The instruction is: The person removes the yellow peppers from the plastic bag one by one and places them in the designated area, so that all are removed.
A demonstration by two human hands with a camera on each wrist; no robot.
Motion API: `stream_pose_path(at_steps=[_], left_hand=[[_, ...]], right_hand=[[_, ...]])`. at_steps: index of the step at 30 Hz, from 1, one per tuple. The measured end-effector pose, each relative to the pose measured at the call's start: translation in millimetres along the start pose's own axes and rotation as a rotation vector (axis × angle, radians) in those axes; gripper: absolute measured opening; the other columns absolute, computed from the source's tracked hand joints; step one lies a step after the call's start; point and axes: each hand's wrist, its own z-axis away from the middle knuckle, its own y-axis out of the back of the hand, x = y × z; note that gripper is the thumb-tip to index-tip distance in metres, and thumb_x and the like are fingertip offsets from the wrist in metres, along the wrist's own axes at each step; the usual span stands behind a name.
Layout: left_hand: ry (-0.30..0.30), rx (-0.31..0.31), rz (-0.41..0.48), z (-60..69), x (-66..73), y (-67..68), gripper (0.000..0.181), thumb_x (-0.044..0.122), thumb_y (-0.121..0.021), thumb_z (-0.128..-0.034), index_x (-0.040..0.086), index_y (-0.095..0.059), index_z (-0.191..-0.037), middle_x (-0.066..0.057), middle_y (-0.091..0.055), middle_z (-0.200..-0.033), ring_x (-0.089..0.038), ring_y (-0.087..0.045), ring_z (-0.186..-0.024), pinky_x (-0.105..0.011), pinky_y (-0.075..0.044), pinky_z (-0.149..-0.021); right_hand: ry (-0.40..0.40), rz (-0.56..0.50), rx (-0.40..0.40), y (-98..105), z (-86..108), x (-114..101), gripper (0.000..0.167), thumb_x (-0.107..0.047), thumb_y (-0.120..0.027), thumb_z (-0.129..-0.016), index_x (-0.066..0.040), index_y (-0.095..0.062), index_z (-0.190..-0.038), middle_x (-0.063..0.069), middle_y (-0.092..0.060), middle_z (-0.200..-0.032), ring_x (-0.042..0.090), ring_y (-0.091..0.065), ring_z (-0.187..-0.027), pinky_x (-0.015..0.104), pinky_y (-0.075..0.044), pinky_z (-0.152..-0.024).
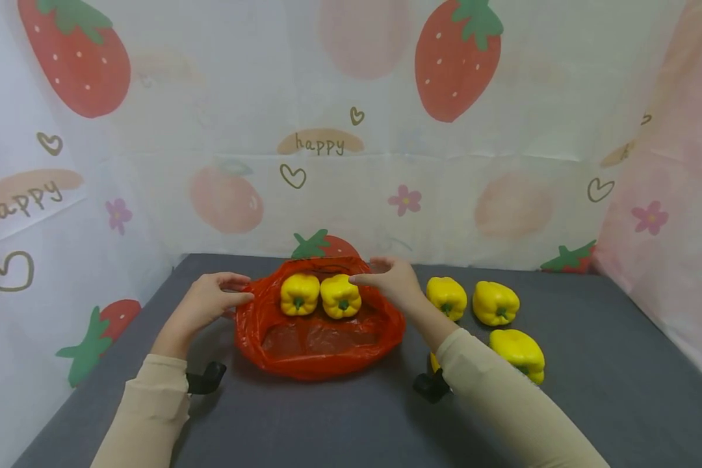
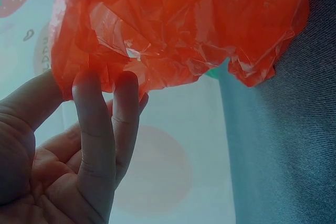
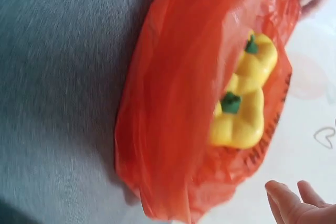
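Note:
A red plastic bag (image 1: 304, 365) lies mouth-up on the table with two yellow bell peppers (image 1: 299, 294) side by side inside, green stems toward me. At the bag's left edge, my left hand (image 1: 207, 302) pinches the thin plastic; the left wrist view shows its fingertips (image 2: 126, 85) against the film. My right hand (image 1: 393, 285) hovers at the bag's far right rim, thumb over the right pepper's edge in the head view. In the right wrist view, its spread fingers (image 3: 283, 198) stand apart from the bag (image 3: 168, 103) and hold nothing.
Several more yellow bell peppers (image 1: 495, 303) sit on the grey table (image 1: 327, 422) right of the bag, one mostly hidden behind my right forearm. A strawberry-print curtain (image 1: 327, 195) closes off the back and sides.

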Motion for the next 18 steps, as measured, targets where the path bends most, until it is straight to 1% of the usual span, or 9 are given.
stream_pose_path(at_steps=[4,7,11,15,18], left_hand=[[-0.002,0.000,0.004,-0.1,0.8,0.0,0.054,0.029,-0.066,-0.0958,0.000,-0.053,-0.139,-0.026,-0.060,-0.134,-0.021,-0.068,-0.098,-0.036,-0.061,-0.081],[0.001,0.004,0.004,0.0,1.2,0.3,0.053,0.029,-0.065,-0.0959,0.000,-0.053,-0.139,-0.026,-0.060,-0.134,-0.022,-0.068,-0.098,-0.037,-0.061,-0.081],[0.004,0.004,0.003,0.1,1.3,0.3,0.053,0.028,-0.065,-0.0959,-0.001,-0.053,-0.139,-0.026,-0.060,-0.134,-0.023,-0.068,-0.099,-0.036,-0.061,-0.081],[0.011,0.005,0.003,0.1,1.3,0.2,0.054,0.029,-0.066,-0.0956,0.000,-0.053,-0.139,-0.026,-0.059,-0.134,-0.023,-0.067,-0.100,-0.034,-0.061,-0.080],[0.012,0.007,0.007,-0.3,0.9,0.5,0.054,0.029,-0.066,-0.0954,0.000,-0.053,-0.139,-0.026,-0.060,-0.134,-0.023,-0.068,-0.100,-0.033,-0.061,-0.079]], right_hand=[[-0.009,-0.013,0.030,-14,-4.6,3,0.069,-0.033,-0.080,-0.083,-0.007,-0.053,-0.141,0.012,-0.052,-0.147,0.030,-0.051,-0.132,0.046,-0.047,-0.109],[-0.008,0.007,0.062,-23,-7.3,5,0.069,-0.034,-0.082,-0.082,-0.008,-0.055,-0.139,0.012,-0.055,-0.145,0.030,-0.051,-0.133,0.046,-0.046,-0.110],[-0.007,0.021,0.112,-35,-10.1,11,0.065,-0.033,-0.083,-0.080,-0.007,-0.059,-0.135,0.012,-0.060,-0.140,0.030,-0.054,-0.131,0.045,-0.047,-0.109],[0.014,0.014,0.151,-45,-12.7,17,0.062,-0.029,-0.084,-0.080,-0.005,-0.061,-0.132,0.012,-0.062,-0.136,0.030,-0.058,-0.125,0.043,-0.050,-0.105],[0.045,0.013,0.172,-51,-13.1,18,0.063,-0.027,-0.084,-0.079,-0.004,-0.061,-0.132,0.013,-0.062,-0.137,0.030,-0.058,-0.123,0.044,-0.050,-0.105]])
